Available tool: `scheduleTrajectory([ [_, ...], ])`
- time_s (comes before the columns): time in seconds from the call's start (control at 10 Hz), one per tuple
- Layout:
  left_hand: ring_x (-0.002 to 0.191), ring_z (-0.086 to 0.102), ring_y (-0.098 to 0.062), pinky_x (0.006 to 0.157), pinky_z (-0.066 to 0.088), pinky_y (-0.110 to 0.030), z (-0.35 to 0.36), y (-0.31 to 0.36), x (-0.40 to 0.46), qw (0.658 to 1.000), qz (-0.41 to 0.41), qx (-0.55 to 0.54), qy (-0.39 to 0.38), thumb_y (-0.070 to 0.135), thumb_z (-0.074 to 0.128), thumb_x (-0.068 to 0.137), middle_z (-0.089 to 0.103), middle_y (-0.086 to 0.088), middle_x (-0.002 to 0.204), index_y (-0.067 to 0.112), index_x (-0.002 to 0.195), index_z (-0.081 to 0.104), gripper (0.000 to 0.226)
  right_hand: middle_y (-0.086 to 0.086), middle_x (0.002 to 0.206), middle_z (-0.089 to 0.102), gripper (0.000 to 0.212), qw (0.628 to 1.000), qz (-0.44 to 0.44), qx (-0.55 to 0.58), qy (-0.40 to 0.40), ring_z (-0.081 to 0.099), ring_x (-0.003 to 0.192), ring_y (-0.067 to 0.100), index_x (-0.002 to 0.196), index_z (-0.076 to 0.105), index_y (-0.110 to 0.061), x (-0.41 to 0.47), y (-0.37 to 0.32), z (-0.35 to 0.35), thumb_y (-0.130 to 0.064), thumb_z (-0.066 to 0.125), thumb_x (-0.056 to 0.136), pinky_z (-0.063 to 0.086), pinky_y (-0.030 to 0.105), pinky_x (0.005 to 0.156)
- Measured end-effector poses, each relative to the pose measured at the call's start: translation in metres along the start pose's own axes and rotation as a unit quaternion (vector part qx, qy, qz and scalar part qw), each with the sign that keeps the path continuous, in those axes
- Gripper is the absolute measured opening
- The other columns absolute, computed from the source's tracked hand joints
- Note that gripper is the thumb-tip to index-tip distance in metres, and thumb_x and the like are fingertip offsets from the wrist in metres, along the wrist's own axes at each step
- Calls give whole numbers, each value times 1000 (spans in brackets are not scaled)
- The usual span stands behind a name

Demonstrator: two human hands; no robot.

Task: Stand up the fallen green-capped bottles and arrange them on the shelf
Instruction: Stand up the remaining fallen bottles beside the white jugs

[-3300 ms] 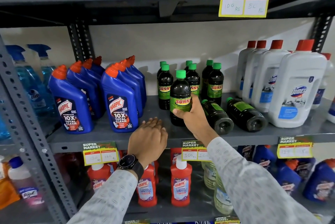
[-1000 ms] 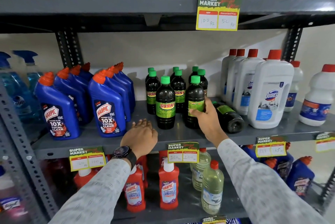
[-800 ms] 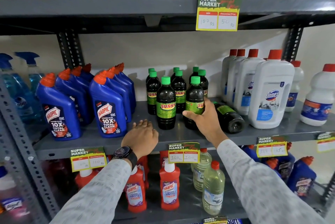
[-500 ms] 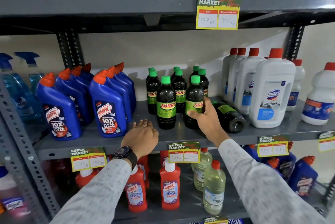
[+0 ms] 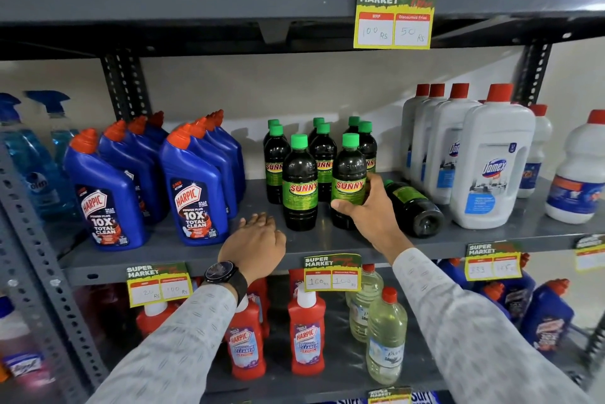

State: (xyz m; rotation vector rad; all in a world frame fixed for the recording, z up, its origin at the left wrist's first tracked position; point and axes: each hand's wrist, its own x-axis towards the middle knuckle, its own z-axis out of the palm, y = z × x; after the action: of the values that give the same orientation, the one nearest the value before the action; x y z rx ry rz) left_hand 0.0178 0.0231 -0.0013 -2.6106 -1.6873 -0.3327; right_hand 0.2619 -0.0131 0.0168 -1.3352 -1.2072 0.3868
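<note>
Several dark green-capped Sunny bottles stand upright in the middle of the grey shelf (image 5: 327, 241). My right hand (image 5: 370, 210) grips the front right upright bottle (image 5: 348, 171) around its label, which faces forward. Another upright bottle (image 5: 299, 184) stands to its left at the front. One green-capped bottle (image 5: 415, 207) lies on its side to the right of my right hand, base towards me. My left hand (image 5: 258, 236) rests flat on the shelf edge, fingers spread, holding nothing, left of the front bottles.
Blue Harpic bottles (image 5: 193, 194) stand to the left, white Domex bottles (image 5: 491, 168) close to the right of the lying bottle. Price tags (image 5: 332, 272) hang on the shelf edge. Red and clear bottles fill the shelf below; an upper shelf (image 5: 196, 4) is overhead.
The second fallen bottle now stands upright at the front right. Over the last second my right hand has turned it so its label faces forward. My left hand has stayed put.
</note>
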Motion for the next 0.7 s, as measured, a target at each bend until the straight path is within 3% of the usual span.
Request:
scheduleTrajectory([
  [0.1,159,17,-22,128,8,-41,-1,0,0,1000,-2,3,-1,34,20,107,21,-11,171,7,161,25,61,-18,110,65,85,1000,5,-2,3,64,99,-2,141,44,-17,-1,-3,-1,-19,96,73,51,24,91],
  [0.2,159,17,-22,128,9,-42,-1,1,-1,1000,-3,6,-4,34,20,107,20,-11,171,7,161,25,61,-16,110,65,85,1000,6,-10,2,63,99,-2,140,45,-17,-3,-4,-1,-20,96,73,53,31,96],
  [0.3,159,17,-22,128,9,-41,-2,1,-1,1000,-1,5,-5,33,20,107,21,-12,171,7,161,25,61,-20,110,65,77,1000,-6,0,-3,64,98,-6,137,47,-23,-8,-10,-2,-25,95,76,53,26,95],
  [0.4,159,18,-24,128,10,-42,-3,1,-2,1000,2,10,-7,33,21,108,22,-13,170,6,161,26,60,-11,119,67,55,996,-64,26,63,65,109,1,133,50,-32,-19,-16,-5,-46,80,89,51,21,94],
  [0.5,158,21,-25,128,12,-42,-3,2,-3,1000,6,10,0,31,22,108,24,-15,169,4,160,28,59,7,124,62,44,966,-123,-82,212,62,111,24,137,55,-14,-14,-24,-29,-35,66,100,50,37,95],
  [0.6,158,21,-26,129,12,-43,-3,3,-4,1000,2,12,4,31,23,108,25,-15,169,3,160,28,59,23,126,62,37,930,-63,-328,155,62,111,44,128,60,-1,20,-37,-69,-13,61,93,46,42,88],
  [0.7,158,19,-28,128,13,-45,-3,4,-4,999,9,39,-5,30,19,108,22,-17,169,2,160,25,59,27,128,66,36,889,88,-449,8,63,116,45,124,61,0,41,-46,-93,-19,61,93,45,40,86],
])
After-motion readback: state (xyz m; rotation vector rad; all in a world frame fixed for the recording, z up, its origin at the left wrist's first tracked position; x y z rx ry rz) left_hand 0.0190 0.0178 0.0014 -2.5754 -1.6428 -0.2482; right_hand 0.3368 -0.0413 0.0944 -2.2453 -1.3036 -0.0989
